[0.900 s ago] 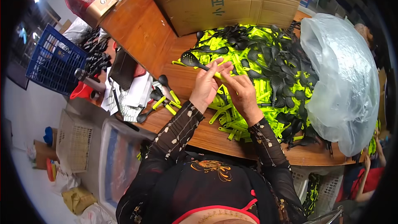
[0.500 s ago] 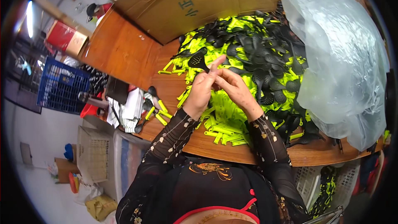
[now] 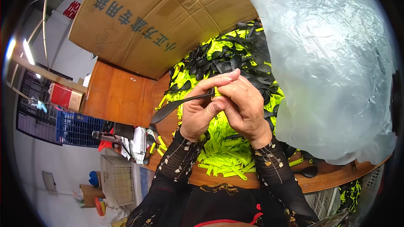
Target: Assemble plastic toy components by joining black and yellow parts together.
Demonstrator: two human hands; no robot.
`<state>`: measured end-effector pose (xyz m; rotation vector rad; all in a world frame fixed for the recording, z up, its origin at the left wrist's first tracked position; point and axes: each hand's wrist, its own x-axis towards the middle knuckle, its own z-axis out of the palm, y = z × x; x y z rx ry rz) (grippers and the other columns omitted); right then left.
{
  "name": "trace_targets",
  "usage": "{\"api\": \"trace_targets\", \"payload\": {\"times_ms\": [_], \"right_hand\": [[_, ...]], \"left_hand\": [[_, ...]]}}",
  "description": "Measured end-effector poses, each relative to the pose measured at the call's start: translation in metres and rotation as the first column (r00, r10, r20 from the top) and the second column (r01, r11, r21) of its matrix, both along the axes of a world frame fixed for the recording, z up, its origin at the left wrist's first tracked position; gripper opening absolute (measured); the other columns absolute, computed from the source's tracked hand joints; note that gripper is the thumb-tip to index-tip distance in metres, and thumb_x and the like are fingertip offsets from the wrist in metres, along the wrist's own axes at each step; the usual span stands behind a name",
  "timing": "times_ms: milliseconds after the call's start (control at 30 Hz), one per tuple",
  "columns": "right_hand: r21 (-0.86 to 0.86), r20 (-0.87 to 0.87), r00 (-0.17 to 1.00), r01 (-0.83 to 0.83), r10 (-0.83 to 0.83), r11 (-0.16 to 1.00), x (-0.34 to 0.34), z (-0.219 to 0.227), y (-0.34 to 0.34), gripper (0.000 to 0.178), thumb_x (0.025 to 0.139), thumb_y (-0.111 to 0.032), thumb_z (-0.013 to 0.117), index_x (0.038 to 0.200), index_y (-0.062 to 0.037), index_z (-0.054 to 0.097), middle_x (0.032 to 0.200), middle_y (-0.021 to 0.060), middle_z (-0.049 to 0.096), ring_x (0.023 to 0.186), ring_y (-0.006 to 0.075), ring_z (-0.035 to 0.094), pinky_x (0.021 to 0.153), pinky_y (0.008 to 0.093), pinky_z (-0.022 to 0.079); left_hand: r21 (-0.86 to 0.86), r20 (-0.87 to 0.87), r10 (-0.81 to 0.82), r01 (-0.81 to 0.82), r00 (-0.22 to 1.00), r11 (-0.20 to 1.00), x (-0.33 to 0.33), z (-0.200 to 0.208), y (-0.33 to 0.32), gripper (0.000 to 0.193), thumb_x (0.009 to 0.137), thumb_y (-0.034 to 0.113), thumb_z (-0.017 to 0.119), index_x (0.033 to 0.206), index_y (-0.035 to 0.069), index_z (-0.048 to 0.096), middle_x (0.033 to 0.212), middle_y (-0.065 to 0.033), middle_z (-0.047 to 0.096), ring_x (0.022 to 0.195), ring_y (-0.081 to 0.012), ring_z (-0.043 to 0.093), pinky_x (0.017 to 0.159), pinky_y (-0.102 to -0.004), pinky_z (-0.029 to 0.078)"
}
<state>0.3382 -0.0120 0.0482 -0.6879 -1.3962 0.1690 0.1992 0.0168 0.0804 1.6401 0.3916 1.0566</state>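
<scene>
Between my two hands is a black spoon-shaped kitchen utensil (image 3: 168, 107), its blade pointing out to the left and seen nearly edge-on. My left hand (image 3: 194, 117) is closed around its neck, the thumb pressed toward the other hand. The fingers of my right hand (image 3: 247, 107) are bent around a yellow-green handle (image 3: 217, 92) that meets the neck's end; most of this handle is hidden. Below and behind them spreads a heap of loose yellow-green handles (image 3: 223, 156). Black slotted and solid utensil heads (image 3: 229, 63) lie piled farther back.
A big cardboard box (image 3: 164, 12) stands behind the heap. A bulging clear plastic bag (image 3: 328, 71) takes up the right side of the wooden table (image 3: 248, 183). Several finished-looking utensils with green handles (image 3: 161, 142) lie at the left edge, near a pale plastic crate (image 3: 117, 180).
My view has shifted, and both hands look nearer. The black utensil now points left rather than up and away, and a bit of green handle shows between my hands.
</scene>
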Motion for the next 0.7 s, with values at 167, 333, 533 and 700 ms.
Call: {"api": "trace_targets", "payload": {"times_ms": [167,333,533,700], "right_hand": [[-0.031,-0.139,0.99,0.014,-0.019,0.999,-0.005,-0.015,0.005,0.013,0.087,-0.009,0.072,0.098,-0.0032,0.066,0.092,0.0143,0.066,0.081,0.0352,0.063,0.074,0.0415,0.05],[-0.205,-0.163,0.983,-0.12,0.087,0.971,-0.012,-0.011,0.008,0.012,0.091,-0.008,0.07,0.1,-0.0018,0.066,0.089,0.0152,0.066,0.083,0.0369,0.065,0.077,0.0432,0.053],[-0.395,0.165,0.93,-0.242,0.327,0.886,-0.029,-0.016,0.008,0.019,0.091,-0.012,0.072,0.107,-0.0023,0.072,0.095,0.0186,0.072,0.091,0.0362,0.068,0.081,0.0425,0.055],[-0.372,0.463,0.772,-0.277,0.436,0.886,-0.029,-0.012,-0.008,0.036,0.092,-0.016,0.075,0.126,-0.0072,0.07,0.114,0.0156,0.072,0.102,0.0343,0.066,0.092,0.0407,0.052]], "left_hand": [[-0.05,-0.029,-0.035,0.034,0.999,0.998,0.003,-0.011,0.004,0.051,0.098,0.024,0.071,0.138,-0.002,0.055,0.144,-0.0229,0.058,0.133,-0.0299,0.056,0.113,-0.0428,0.044],[-0.148,-0.097,0.03,-0.044,0.995,0.988,-0.013,-0.008,0.004,0.056,0.103,0.023,0.067,0.148,-0.002,0.047,0.148,-0.0156,0.057,0.128,-0.0185,0.059,0.106,-0.0314,0.049],[-0.403,-0.009,0.297,-0.275,0.955,0.873,-0.057,-0.029,-0.023,0.041,0.112,0.032,0.047,0.143,0.005,0.053,0.144,-0.0092,0.059,0.127,-0.0166,0.059,0.099,-0.0334,0.053],[-0.507,-0.195,0.712,-0.69,0.675,0.516,-0.175,-0.074,-0.076,0.037,0.108,0.029,0.057,0.134,0.003,0.057,0.112,-0.0121,0.071,0.086,-0.0203,0.072,0.076,-0.0318,0.058]]}}
